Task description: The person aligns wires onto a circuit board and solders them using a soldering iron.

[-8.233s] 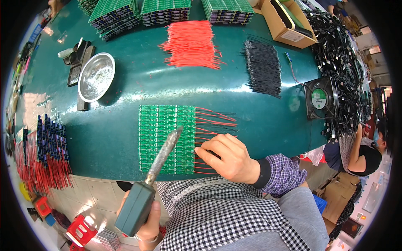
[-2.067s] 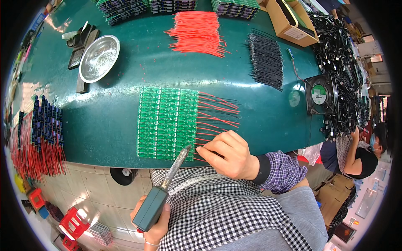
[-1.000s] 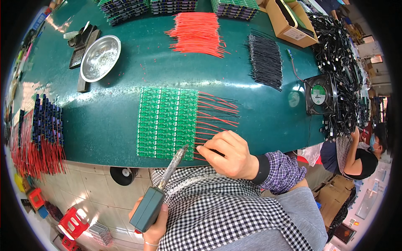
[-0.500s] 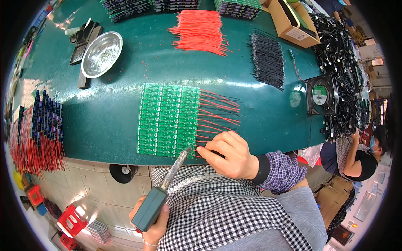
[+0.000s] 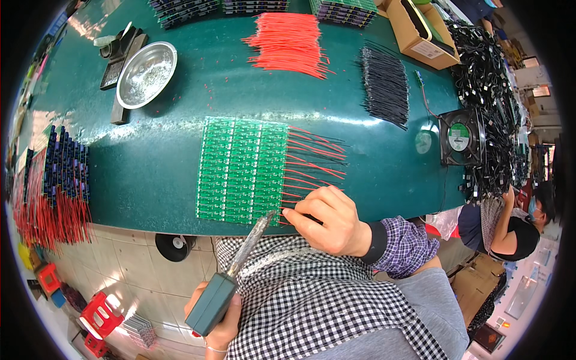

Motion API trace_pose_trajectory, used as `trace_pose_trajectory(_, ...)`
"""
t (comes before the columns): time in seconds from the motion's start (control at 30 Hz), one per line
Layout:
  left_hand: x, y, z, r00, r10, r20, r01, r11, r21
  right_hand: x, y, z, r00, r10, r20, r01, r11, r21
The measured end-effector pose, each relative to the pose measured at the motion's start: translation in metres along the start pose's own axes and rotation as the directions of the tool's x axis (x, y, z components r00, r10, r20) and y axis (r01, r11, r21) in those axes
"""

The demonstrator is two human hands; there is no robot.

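A panel of green circuit boards (image 5: 240, 171) lies on the table close to its front edge. Red and black wires (image 5: 315, 150) stick out from the panel's right side. My left hand (image 5: 225, 321) is closed around the dark green, boxy handle of a soldering iron (image 5: 247, 246). The iron's tip is at the panel's lower right corner. Just right of that corner, my right hand (image 5: 330, 221) pinches a red wire (image 5: 284, 210) between thumb and forefinger, its end beside the tip. Whether tip and wire touch is too small to tell.
Bundles of red wires (image 5: 288, 45) and black wires (image 5: 386, 87) lie farther back. A metal bowl (image 5: 147, 75) sits at the back left, a small fan (image 5: 461, 137) at the right. Wired boards (image 5: 66, 165) are stacked left. Another person (image 5: 510, 231) is at the far right.
Both hands keep nearly the same place at the panel's lower right corner. The whole scene has shifted only slightly in view.
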State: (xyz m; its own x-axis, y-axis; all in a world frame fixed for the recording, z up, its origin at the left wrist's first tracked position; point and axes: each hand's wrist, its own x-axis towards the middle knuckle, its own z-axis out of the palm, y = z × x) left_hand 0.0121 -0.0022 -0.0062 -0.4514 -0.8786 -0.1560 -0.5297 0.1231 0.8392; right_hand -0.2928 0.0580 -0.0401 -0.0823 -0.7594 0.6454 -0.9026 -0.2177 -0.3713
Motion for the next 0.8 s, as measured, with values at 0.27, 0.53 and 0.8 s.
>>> trace_pose_trajectory(0.27,-0.008,-0.003,-0.001,0.980,-0.199,-0.025,0.195,0.972,-0.132,-0.001,0.001,-0.003,1.000,0.002,0.008,-0.002,1.000,-0.008)
trace_pose_trajectory(0.53,-0.020,-0.011,0.005,0.960,-0.209,-0.186,0.186,0.974,-0.132,-0.005,-0.014,-0.020,0.999,0.043,-0.025,-0.044,0.999,-0.007)
trace_pose_trajectory(0.8,-0.020,-0.012,0.003,0.972,-0.173,-0.156,0.158,0.982,-0.107,-0.011,-0.019,-0.007,0.985,0.163,0.059,-0.166,0.985,0.049)
